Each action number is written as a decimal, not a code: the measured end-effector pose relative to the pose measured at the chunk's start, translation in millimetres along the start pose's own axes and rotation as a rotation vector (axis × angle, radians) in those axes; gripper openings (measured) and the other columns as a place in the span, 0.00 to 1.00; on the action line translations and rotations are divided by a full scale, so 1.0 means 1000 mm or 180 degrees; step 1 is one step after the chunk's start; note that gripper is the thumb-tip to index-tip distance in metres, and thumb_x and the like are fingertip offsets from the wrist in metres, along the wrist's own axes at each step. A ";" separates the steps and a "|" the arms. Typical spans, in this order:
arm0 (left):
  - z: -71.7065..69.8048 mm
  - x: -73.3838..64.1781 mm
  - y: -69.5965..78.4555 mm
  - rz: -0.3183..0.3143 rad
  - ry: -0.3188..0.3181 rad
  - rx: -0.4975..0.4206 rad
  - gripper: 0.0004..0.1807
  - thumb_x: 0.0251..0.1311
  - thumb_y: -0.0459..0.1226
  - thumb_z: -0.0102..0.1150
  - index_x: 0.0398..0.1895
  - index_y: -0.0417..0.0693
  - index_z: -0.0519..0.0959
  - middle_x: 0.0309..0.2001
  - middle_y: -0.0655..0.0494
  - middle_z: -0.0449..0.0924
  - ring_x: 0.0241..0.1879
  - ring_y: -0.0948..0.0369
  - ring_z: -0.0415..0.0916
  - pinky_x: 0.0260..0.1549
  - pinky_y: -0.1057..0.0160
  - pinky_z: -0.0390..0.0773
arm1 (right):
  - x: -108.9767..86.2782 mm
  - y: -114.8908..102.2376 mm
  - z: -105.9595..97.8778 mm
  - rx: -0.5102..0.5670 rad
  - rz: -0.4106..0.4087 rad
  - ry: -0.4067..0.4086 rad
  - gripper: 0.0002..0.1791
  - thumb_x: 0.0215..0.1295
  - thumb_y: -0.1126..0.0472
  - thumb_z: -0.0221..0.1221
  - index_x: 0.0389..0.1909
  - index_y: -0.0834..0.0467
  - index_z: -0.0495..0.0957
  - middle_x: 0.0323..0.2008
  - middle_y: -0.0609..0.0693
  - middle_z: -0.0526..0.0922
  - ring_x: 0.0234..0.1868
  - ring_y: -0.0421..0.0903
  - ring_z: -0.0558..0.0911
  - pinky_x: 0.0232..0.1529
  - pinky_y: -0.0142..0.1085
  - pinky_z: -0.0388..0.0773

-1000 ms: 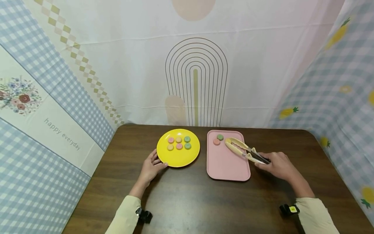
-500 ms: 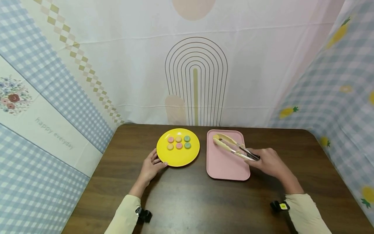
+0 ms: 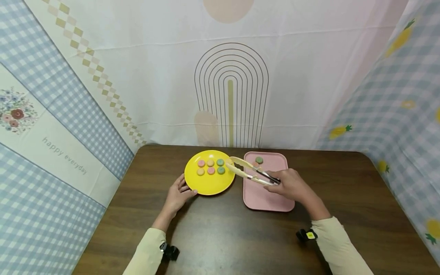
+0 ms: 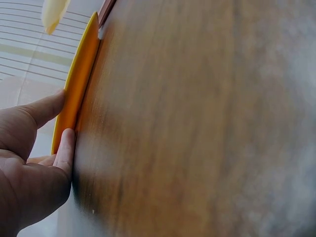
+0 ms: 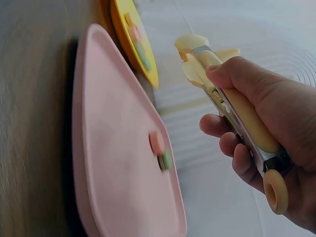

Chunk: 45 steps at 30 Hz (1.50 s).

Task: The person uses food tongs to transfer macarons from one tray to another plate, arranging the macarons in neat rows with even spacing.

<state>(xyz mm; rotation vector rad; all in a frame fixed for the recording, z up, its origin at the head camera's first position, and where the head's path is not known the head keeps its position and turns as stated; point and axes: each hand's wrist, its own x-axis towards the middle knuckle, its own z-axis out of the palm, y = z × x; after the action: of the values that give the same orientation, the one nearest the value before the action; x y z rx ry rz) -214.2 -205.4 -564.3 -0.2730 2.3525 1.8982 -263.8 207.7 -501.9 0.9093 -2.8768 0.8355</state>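
Note:
My left hand holds the yellow plate by its left rim; the left wrist view has the thumb on the rim and fingers at the underside. On the plate sit pink, yellow and green macarons in two rows. My right hand grips cream-tipped metal tongs, raised over the pink tray. Their tips reach the plate's right rim, with what looks like a small yellow macaron between them. A green macaron and an orange-pink one lie on the tray, the latter partly behind the tongs.
The dark wooden table extends in front of the plate and tray. A white patterned cloth hangs behind it, with checked cloths at the sides. Each wrist carries a small black camera.
My right hand has carried the tongs left from over the tray to the plate's right rim. The tray's two macarons show again behind them. The left hand and plate stay put.

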 end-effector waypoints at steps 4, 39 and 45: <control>-0.001 0.000 0.000 0.0030 0.0043 0.0019 0.52 0.63 0.33 0.70 0.83 0.44 0.47 0.79 0.41 0.56 0.68 0.44 0.71 0.55 0.56 0.82 | 0.010 -0.015 0.012 0.0030 -0.0179 -0.0047 0.26 0.59 0.52 0.73 0.56 0.61 0.86 0.27 0.42 0.85 0.23 0.37 0.68 0.23 0.30 0.68; 0.003 -0.013 0.024 0.0005 0.0008 -0.0055 0.50 0.62 0.28 0.68 0.82 0.38 0.49 0.78 0.37 0.57 0.68 0.41 0.70 0.55 0.57 0.81 | 0.043 -0.063 0.060 -0.0060 -0.0405 -0.0535 0.19 0.61 0.53 0.71 0.49 0.59 0.87 0.18 0.37 0.74 0.18 0.33 0.67 0.21 0.28 0.68; 0.004 -0.012 0.023 0.0023 0.0021 -0.0084 0.50 0.61 0.28 0.69 0.81 0.38 0.50 0.78 0.37 0.57 0.68 0.42 0.70 0.55 0.59 0.81 | 0.044 -0.060 0.065 -0.0080 -0.0414 -0.0497 0.21 0.60 0.52 0.71 0.51 0.59 0.87 0.18 0.37 0.76 0.18 0.33 0.67 0.21 0.28 0.68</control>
<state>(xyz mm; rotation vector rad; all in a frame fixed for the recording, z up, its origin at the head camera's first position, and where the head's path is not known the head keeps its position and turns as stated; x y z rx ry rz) -207.2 -196.4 -541.2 -0.2739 2.3373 1.9357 -258.9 110.8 -521.5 1.1949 -2.9084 0.7475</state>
